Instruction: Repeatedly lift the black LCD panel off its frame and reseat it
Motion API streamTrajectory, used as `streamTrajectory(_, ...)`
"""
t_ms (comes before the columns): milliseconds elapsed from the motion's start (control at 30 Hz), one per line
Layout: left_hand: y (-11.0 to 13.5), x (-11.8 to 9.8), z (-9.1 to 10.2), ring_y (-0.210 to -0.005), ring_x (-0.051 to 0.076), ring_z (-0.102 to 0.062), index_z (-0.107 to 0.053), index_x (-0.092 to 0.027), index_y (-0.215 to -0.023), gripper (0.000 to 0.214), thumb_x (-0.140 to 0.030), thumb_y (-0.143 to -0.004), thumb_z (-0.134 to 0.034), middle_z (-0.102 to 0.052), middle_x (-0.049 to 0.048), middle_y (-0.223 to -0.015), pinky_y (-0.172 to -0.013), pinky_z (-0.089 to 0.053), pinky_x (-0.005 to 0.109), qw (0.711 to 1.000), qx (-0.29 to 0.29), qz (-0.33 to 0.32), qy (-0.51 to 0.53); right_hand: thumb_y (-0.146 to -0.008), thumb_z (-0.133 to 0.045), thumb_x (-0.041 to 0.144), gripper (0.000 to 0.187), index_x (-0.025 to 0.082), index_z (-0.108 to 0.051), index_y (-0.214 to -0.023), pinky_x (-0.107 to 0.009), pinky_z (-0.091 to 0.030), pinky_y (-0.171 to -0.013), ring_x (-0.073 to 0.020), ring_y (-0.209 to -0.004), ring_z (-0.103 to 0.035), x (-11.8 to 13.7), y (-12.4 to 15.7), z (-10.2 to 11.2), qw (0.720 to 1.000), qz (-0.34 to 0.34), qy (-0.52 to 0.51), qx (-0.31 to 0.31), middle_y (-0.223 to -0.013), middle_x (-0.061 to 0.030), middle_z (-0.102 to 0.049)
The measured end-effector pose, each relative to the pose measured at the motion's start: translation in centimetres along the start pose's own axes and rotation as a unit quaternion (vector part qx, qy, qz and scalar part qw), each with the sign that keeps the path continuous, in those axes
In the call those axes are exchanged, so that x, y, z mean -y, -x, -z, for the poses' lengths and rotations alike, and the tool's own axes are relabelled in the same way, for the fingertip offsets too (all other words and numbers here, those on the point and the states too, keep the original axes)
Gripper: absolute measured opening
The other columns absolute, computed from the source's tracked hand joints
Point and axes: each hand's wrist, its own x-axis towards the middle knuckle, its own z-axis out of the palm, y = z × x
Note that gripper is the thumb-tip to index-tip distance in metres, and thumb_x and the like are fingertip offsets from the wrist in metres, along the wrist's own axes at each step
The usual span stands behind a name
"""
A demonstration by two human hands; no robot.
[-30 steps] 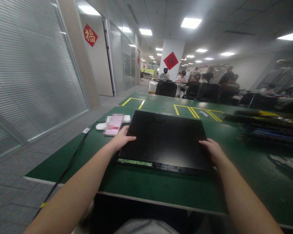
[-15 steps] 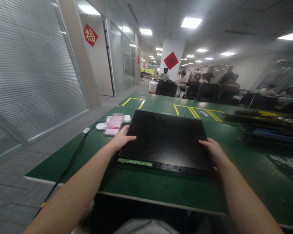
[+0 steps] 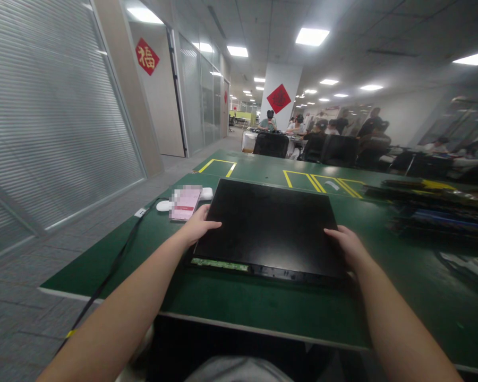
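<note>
A large flat black panel [image 3: 269,228] lies on the green table [image 3: 263,307] in front of me, a strip of green circuit board showing along its near edge. My left hand [image 3: 198,225] grips the panel's left edge, thumb on top. My right hand [image 3: 347,245] grips the right edge near the front corner, fingers curled over the side.
A pink phone [image 3: 185,202] and a white object [image 3: 164,206] lie left of the panel, and a black cable [image 3: 115,262] runs off the table's left edge. Stacked boards [image 3: 434,207] sit at the right. Several people sit at desks far behind.
</note>
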Motion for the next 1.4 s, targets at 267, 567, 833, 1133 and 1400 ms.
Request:
streamTrajectory(267, -0.04, 0.15, 0.03, -0.112, 0.03, -0.066, -0.055, -0.021, -0.109, 0.062, -0.008, -0.056, -0.085, -0.071, 0.0077, -0.112, -0.1, -0.051, 0.049, 1.0, -0.003, -0.005, -0.002, -0.065, -0.075, 0.027, 0.021, 0.024, -0.064, -0.084, -0.035, -0.055, -0.064, -0.0252, -0.073, -0.07, -0.24, -0.23, 0.16, 1.0, 0.011, 0.014, -0.006, -0.08, -0.0055, -0.074)
streamTrajectory(567, -0.3, 0.45, 0.11, -0.118, 0.03, -0.063, -0.053, -0.02, -0.109, 0.062, -0.007, -0.057, -0.084, -0.069, 0.0085, -0.117, -0.102, -0.049, 0.049, 1.0, 0.006, -0.019, -0.003, -0.063, -0.076, 0.027, 0.024, 0.024, -0.065, -0.085, -0.035, -0.055, -0.062, -0.0253, -0.071, -0.069, -0.28, -0.28, 0.12, 1.0, -0.009, -0.009, -0.004, -0.076, -0.0039, -0.074)
streamTrajectory(833, -0.26, 0.37, 0.24, -0.118, 0.03, -0.063, -0.054, -0.02, -0.107, 0.061, -0.008, -0.056, -0.084, -0.07, 0.007, -0.114, -0.101, -0.05, 0.049, 1.0, 0.012, -0.012, 0.001, -0.064, -0.075, 0.026, 0.023, 0.024, -0.065, -0.085, -0.034, -0.054, -0.062, -0.0245, -0.072, -0.069, 0.03, 0.04, 0.01, 1.0, 0.006, 0.0, -0.01, -0.08, -0.0046, -0.074)
streamTrajectory(1133, -0.14, 0.13, 0.12, -0.117, 0.032, -0.063, -0.053, -0.02, -0.106, 0.062, -0.005, -0.054, -0.084, -0.07, 0.0071, -0.111, -0.1, -0.051, 0.05, 1.0, 0.004, -0.001, 0.011, -0.065, -0.076, 0.028, 0.025, 0.025, -0.065, -0.087, -0.036, -0.055, -0.065, -0.0261, -0.076, -0.07, -0.39, -0.39, 0.23, 1.0, 0.004, 0.004, -0.006, -0.082, -0.0047, -0.074)
streamTrajectory(1400, -0.33, 0.4, 0.32, -0.12, 0.031, -0.061, -0.055, -0.019, -0.104, 0.058, -0.008, -0.054, -0.084, -0.069, 0.0079, -0.113, -0.104, -0.047, 0.05, 0.999, 0.008, -0.029, -0.016, -0.065, -0.075, 0.026, 0.021, 0.023, -0.066, -0.085, -0.032, -0.054, -0.062, -0.0238, -0.073, -0.069, 0.23, 0.12, 0.01, 1.0, -0.003, 0.007, -0.012, -0.081, -0.0048, -0.074)
